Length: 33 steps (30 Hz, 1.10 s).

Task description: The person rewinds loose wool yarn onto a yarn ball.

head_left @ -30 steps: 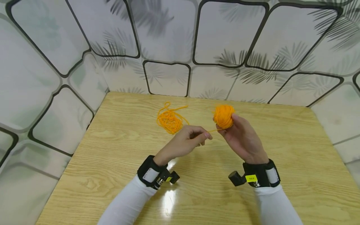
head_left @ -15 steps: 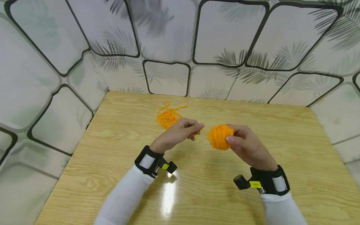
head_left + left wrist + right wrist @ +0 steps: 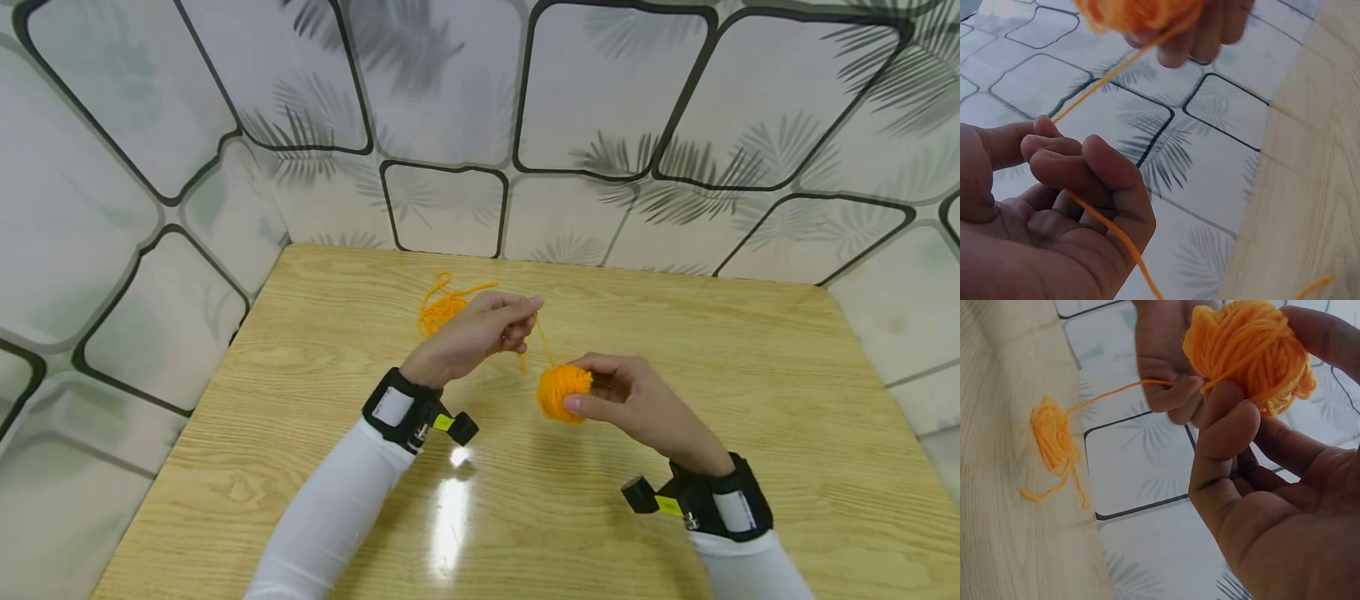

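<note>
A ball of orange yarn [image 3: 562,392] is held up by my right hand [image 3: 637,404], thumb on the near side and fingers behind. From the ball a taut strand of yarn [image 3: 1107,78] runs to my left hand [image 3: 483,333], which pinches it between thumb and forefinger. In the left wrist view the strand also passes through the curled fingers and trails out below. Behind the left hand, a loose tangle of orange yarn [image 3: 441,312] lies on the table, partly hidden in the head view. The right wrist view shows this loose heap [image 3: 1054,437] linked to the left hand by the strand.
The wooden table [image 3: 750,375] reaches back to a wall [image 3: 585,125] with a stone-and-leaf pattern. Another patterned wall [image 3: 82,192] stands on the left. Both wrists wear black straps with small cameras.
My right hand has brought the yarn ball down and left, turning it so the back of the hand shows. My left hand has risen farther from me, pulling the strand from sideways to steep.
</note>
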Tool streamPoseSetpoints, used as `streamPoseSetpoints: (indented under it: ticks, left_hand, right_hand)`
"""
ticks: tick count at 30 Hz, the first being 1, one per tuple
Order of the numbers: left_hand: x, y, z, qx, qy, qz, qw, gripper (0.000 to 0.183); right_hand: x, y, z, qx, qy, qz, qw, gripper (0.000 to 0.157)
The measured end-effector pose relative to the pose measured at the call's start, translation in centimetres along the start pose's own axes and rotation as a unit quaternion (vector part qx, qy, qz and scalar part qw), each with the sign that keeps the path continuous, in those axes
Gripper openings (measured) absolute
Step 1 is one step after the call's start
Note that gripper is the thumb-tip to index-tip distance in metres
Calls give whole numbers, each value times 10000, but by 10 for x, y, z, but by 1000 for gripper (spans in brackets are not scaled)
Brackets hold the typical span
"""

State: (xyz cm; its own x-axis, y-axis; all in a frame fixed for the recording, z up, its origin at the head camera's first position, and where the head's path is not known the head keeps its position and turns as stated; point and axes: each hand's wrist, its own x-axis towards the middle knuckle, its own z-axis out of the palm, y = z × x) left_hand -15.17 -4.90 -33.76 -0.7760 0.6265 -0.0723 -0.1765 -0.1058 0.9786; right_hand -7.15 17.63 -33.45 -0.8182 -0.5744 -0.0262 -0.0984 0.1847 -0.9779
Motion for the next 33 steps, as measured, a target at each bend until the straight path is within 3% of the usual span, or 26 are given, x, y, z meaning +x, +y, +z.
streamPoseSetpoints:
  ticks: [7,21,27,33]
  left_hand:
    - [-5,13,5,-489,48,21,9988,37]
    - [-25,35,24,-353,-431,569,9968,40]
    - [-34,39,30,-509,-742,571,9943,35]
    - [-42,38,33,-619,-885,610,9923,36]
  right_hand:
    - [5,12,3,-462,528,496,9963,38]
    - [20,27,3,-902,1299,897,9833,47]
    - [25,26,-1,-567,1526,1053,9810,47]
    - [34,26,-6,-239,1836,939,9782,48]
